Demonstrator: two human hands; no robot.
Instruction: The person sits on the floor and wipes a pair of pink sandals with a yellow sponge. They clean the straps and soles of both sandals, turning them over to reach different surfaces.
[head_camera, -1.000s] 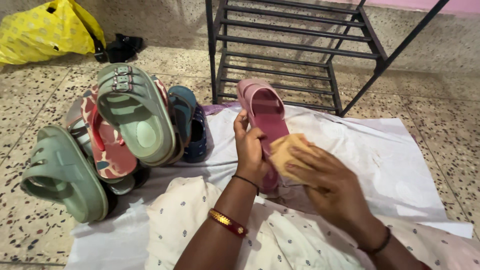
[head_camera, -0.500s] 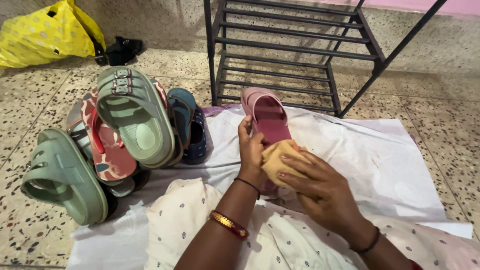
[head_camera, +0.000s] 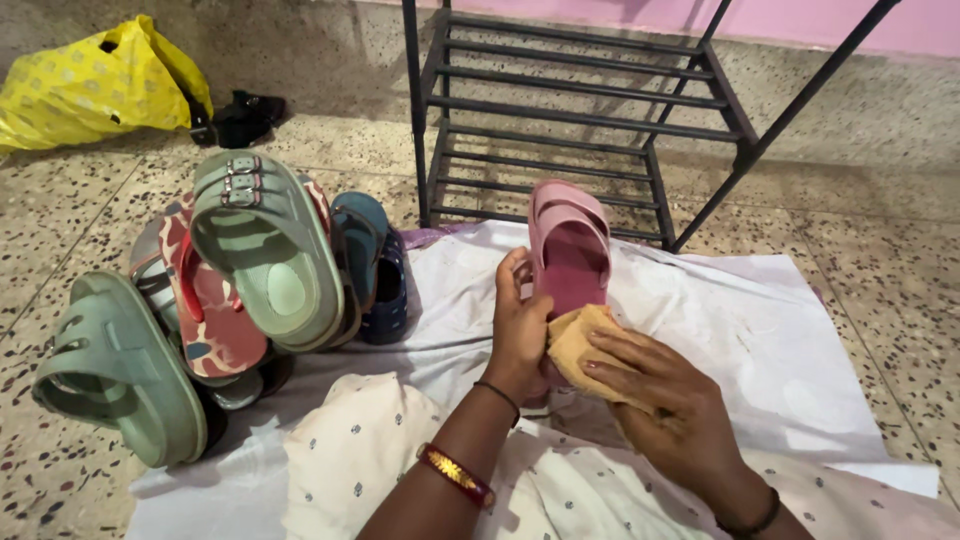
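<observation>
Pink slipper stands up over a white sheet on the speckled floor. Left hand grips its side. Right hand presses a tan cloth on it. Black rack stands behind.

A pile of sandals is crowding the left; the black shoe rack is blocking ahead; white cloth is lying open rightward.

A crumpled yellow plastic bag lies far left.
</observation>
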